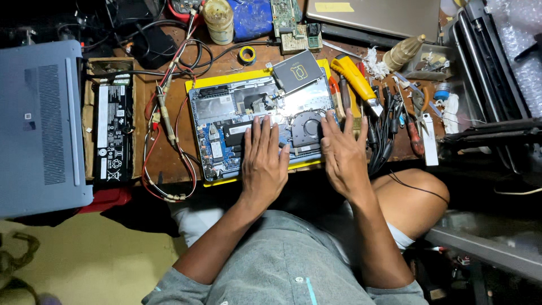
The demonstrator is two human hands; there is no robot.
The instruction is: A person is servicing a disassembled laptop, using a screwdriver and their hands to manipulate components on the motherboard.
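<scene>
Opened grey laptop base [248, 121] with bare blue circuit board, black round fan and silver shielding, lying on yellow mat [226, 83] on brown wooden workbench [164, 161]; long axis running left to right, tilted slightly upward rightwards. Left hand [264, 164] flat on near edge, fingers spread, gripping nothing. Right hand [343, 155] likewise flat, open, beside fan.
</scene>
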